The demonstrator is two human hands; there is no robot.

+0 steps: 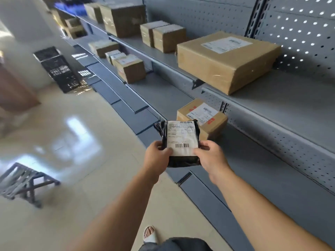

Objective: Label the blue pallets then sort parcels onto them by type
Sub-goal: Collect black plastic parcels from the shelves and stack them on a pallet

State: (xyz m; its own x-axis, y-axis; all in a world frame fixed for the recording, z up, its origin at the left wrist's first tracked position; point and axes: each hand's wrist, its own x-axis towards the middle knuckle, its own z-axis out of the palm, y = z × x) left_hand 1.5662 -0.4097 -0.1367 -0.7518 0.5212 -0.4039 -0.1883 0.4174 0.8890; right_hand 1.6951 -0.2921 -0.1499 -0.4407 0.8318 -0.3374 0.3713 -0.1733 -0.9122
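I hold a small black plastic parcel (181, 142) with a white shipping label in front of me, label up. My left hand (157, 156) grips its lower left edge and my right hand (211, 155) grips its lower right edge. Just behind it a small cardboard box (203, 118) with a white label and red marks sits on the lower grey shelf (253, 169). A large flat cardboard box (226, 60) lies on the upper shelf (290, 98). Something blue (72, 7), blurred, shows at the far end of the shelving; I cannot tell if it is a pallet.
Several more cardboard boxes (130, 69) stand along both shelves toward the far end. Black crates (58, 67) lean against the wall on the floor. A grey folding stool (23, 183) stands at the left on the glossy tiled floor. My sandalled foot (149, 234) is below.
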